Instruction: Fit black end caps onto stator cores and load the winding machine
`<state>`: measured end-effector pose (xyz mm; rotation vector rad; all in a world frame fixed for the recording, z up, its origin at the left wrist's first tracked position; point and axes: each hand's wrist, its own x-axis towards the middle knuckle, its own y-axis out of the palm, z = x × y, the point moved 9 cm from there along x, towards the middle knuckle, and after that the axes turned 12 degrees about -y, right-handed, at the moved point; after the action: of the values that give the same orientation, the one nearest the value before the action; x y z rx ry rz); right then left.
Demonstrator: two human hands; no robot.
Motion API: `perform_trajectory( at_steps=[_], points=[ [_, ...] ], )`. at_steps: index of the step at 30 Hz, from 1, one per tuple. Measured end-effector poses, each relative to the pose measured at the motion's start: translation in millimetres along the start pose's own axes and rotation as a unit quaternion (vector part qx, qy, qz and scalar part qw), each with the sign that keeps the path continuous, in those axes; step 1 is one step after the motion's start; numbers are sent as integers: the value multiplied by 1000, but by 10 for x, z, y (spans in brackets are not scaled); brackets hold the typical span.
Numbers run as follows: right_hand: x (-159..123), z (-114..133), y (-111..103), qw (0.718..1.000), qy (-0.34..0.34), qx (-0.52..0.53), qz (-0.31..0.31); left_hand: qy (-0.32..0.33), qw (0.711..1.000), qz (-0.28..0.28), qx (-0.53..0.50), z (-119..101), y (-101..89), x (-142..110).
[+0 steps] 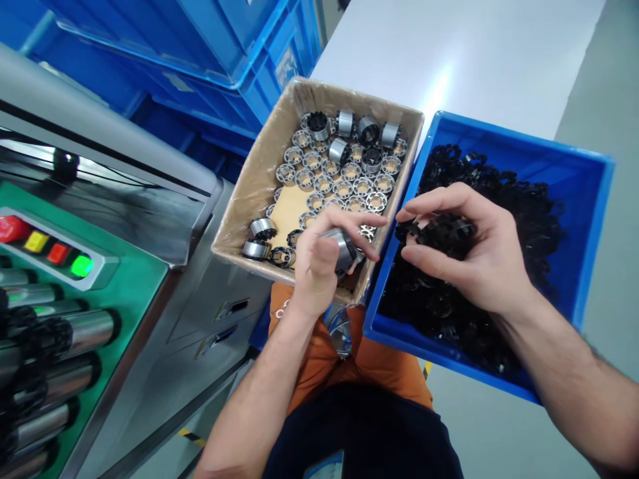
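Observation:
My left hand point(322, 256) is closed around a silver metal ring point(341, 247), a stator core by its look, with black plastic at its right end. It is over the near right part of a lined cardboard box point(249, 179). More metal cores point(343, 189) stand in that box, some fitted with black plastic ends. Above the blue bin point(499, 130), my right hand point(469, 246) pinches black plastic parts point(442, 234) between thumb and fingers; their number is unclear. A heap of similar black parts point(519, 199) fills much of the bin.
At left stands a machine with a green panel point(144, 266), lit buttons point(54, 253) and rows of metal cylinders point(90, 332). Blue crates point(200, 100) are stacked behind it. A white table point(389, 53) is beyond the box and bin.

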<state>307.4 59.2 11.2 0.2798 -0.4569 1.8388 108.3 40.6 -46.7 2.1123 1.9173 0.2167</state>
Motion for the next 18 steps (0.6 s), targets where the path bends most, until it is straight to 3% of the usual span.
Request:
perform_trajectory(
  at_steps=[2, 5, 7, 13, 18],
  points=[
    [-26, -53, -13, 997, 20, 74, -20, -5, 1000, 5, -8, -2, 19, 31],
    [-94, -170, 104, 983, 73, 168, -8, -37, 993, 101, 48, 26, 210, 20],
    [-123, -231, 172, 979, 103, 178, 7, -38, 986, 126, 102, 10, 274, -5],
    [-60, -295, 124, 980, 121, 157, 13, 7, 995, 84, 62, -72, 196, -3],
    [33, -125, 118, 992, 47, 103, 48, -18, 995, 69, 66, 87, 72, 34]
  ],
)
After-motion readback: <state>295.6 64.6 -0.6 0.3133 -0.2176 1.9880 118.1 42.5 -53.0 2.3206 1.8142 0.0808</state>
